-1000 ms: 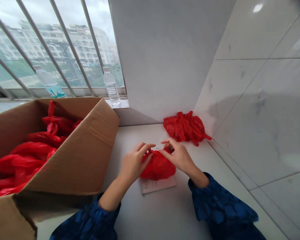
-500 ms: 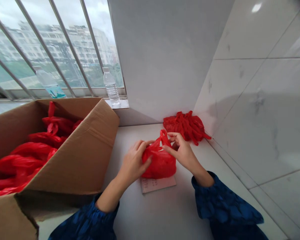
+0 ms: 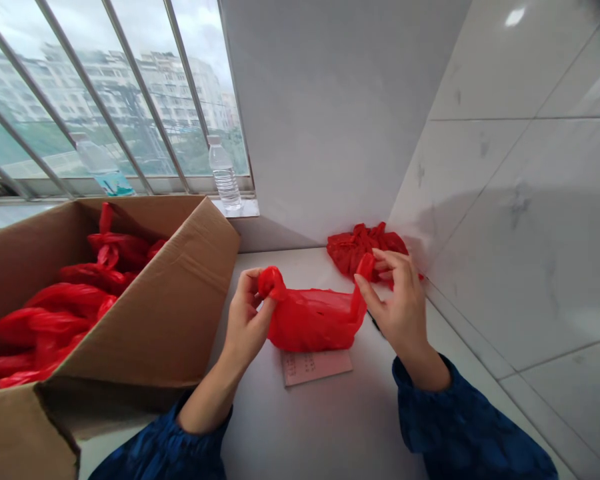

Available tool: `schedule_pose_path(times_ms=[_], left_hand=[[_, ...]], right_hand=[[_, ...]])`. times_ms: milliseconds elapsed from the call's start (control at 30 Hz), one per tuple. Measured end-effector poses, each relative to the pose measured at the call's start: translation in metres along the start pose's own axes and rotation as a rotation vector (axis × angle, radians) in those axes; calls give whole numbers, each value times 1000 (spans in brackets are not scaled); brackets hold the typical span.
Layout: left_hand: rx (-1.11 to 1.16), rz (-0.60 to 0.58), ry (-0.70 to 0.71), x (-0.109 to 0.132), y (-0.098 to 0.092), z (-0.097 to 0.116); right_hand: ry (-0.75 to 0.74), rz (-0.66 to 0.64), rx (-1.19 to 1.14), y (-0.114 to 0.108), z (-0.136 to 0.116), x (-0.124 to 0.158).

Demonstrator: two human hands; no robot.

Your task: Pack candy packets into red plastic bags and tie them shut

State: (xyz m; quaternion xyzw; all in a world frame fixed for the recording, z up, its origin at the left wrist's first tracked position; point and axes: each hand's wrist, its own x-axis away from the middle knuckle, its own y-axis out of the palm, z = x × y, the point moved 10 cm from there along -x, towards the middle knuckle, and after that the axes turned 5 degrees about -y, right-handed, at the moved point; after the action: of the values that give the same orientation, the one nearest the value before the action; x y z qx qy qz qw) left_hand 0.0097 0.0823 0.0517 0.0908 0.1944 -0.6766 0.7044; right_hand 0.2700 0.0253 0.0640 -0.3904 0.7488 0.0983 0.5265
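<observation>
A small red plastic bag (image 3: 313, 320) is stretched wide between my two hands, just above a white counter (image 3: 330, 427). My left hand (image 3: 245, 320) pinches the bag's left handle, fingers closed on it. My right hand (image 3: 397, 300) grips the right handle the same way. Under the bag lies a pale paper card (image 3: 317, 367) with small print. Both my sleeves are dark blue.
A large open cardboard box (image 3: 170, 313) on the left holds several filled red bags (image 3: 55, 313). A heap of empty red bags (image 3: 353, 247) lies in the far corner by the tiled wall. Two water bottles (image 3: 224, 173) stand on the barred window's sill.
My hands have moved apart, each drawing one handle outward, so the bunched bag is now pulled wide and raised a little off the card.
</observation>
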Motion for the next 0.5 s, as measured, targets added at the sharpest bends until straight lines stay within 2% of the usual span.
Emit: schedule_pose_path(times_ms=[33,67,100,167,233,267,367,433,500], left_hand=[[16,-34,-8,2,4,1],[31,-70,-18,3,7,2],[45,-105,-29,5,10,1],[73,-157,-55,7,12,-2],[83,-193,-93,8,12,-6],[65,-217,-117,8,13,-8],[-170,-412,-91,15,30,-5],[-473,-563,37,26,48,0],[-802,-612,143,34,60,-3]], right_hand=[[-76,5,-42,-2,-19,1],[-143,-51,-95,3,-35,4],[-190,-155,-149,15,-49,8],[-215,-467,-199,54,-62,23],[-139,-766,-104,93,-52,44],[-87,-862,-20,106,-40,53],[25,-960,152,120,-11,67],[44,-984,132,119,-6,74],[46,-1057,92,117,-8,84]])
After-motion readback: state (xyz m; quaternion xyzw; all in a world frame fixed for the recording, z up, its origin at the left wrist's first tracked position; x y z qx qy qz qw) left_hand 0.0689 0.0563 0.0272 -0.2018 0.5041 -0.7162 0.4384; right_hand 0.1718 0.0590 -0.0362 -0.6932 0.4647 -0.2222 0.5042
